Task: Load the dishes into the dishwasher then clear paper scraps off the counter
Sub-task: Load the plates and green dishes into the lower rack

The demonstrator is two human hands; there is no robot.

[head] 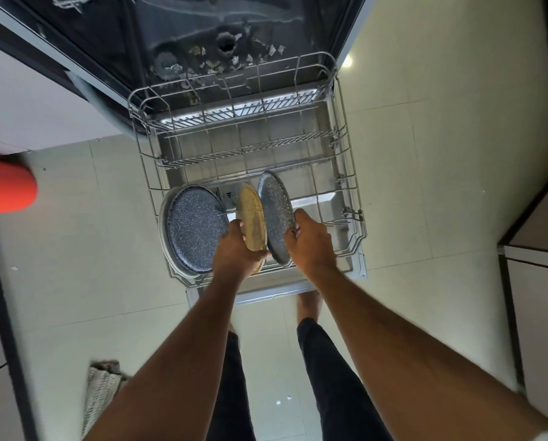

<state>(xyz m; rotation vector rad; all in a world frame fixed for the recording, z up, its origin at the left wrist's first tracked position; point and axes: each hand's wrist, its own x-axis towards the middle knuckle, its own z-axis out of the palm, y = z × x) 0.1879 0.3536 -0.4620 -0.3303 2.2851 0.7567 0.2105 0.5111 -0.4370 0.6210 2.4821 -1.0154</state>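
Observation:
The dishwasher's lower wire rack (349, 173) is pulled out over the open door. At its near left a large speckled dark plate (193, 230) leans in the rack. My left hand (238, 249) grips a tan plate (251, 214) held on edge beside it. My right hand (311, 241) grips a smaller speckled dark plate (274, 211), also on edge, just right of the tan one. Both held plates stand over the rack's near section. Paper scraps (221, 63) lie on the dishwasher's floor inside the tub.
Pale floor tiles (425, 186) surround the dishwasher. An orange-red object (5, 189) sticks in from the left edge. Cabinets stand at the left (27, 116) and right (540, 281). A woven mat (102, 393) lies on the floor at lower left. My legs are below the door.

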